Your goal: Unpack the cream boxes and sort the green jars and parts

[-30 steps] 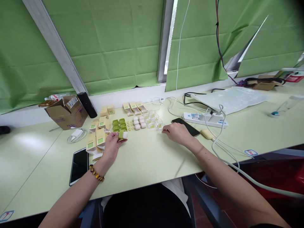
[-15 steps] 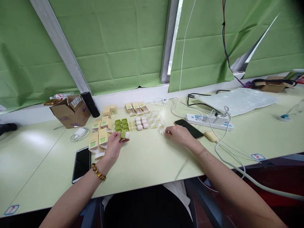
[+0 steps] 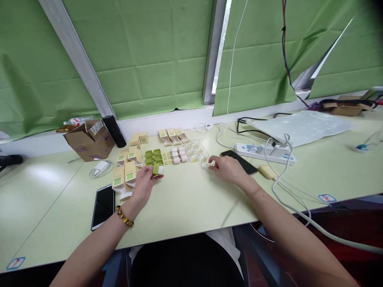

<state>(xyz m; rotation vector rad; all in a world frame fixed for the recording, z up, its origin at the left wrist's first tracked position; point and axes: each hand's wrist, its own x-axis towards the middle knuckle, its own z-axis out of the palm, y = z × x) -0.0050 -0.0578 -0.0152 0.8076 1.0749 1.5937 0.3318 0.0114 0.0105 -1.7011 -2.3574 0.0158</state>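
Note:
My left hand (image 3: 145, 181) grips a small green-and-white case (image 3: 158, 170) between thumb and fingers, a little above the table. My right hand (image 3: 223, 169) is closed at the fingertips around the edge of a clear plastic cup (image 3: 205, 163), the nearest of a cluster of clear cups (image 3: 194, 154). Between the hands stand rows of green square cups (image 3: 153, 153), small yellowish pieces (image 3: 167, 158) and pale pink and white blocks (image 3: 179, 154). Beside my left hand are open cream paper boxes (image 3: 130, 172) with green windows.
A dark phone (image 3: 103, 207) lies at the left and another phone (image 3: 239, 161) by my right forearm. A power strip (image 3: 265, 152) with white cables stands at the right. At the back are a cardboard box (image 3: 89, 140), a black cylinder (image 3: 114, 131) and more cream boxes (image 3: 172, 136).
My right hand has shifted very slightly at the clear cup, its fingers a little more spread around it. My left hand keeps the green-and-white case in the same place.

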